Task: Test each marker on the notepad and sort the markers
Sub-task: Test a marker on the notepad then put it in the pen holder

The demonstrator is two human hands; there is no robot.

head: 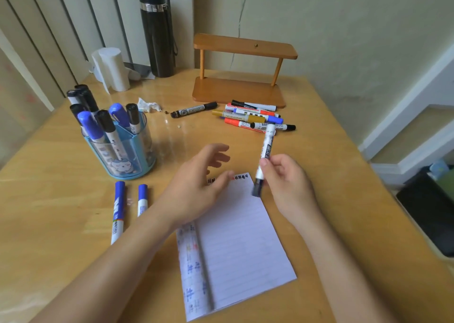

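Note:
My right hand (286,175) pinches a white marker (266,148) with a dark cap, held nearly upright with the cap pointing down over the top right corner of the lined notepad (240,244). My left hand (196,177) hovers with relaxed fingers over the notepad's top left corner and holds nothing. A pile of several markers (253,117) in red, gold, blue and black lies behind the notepad. Two blue-capped markers (119,209) lie side by side at the left. A blue holder (122,155) stands further left, filled with several blue and black markers.
A black marker (194,109) lies alone in front of a wooden two-tier stand (242,77). At the back stand a tall black flask (157,33) and a paper roll (111,68). A crumpled tissue (148,105) lies near the holder. The table's right edge drops to the floor.

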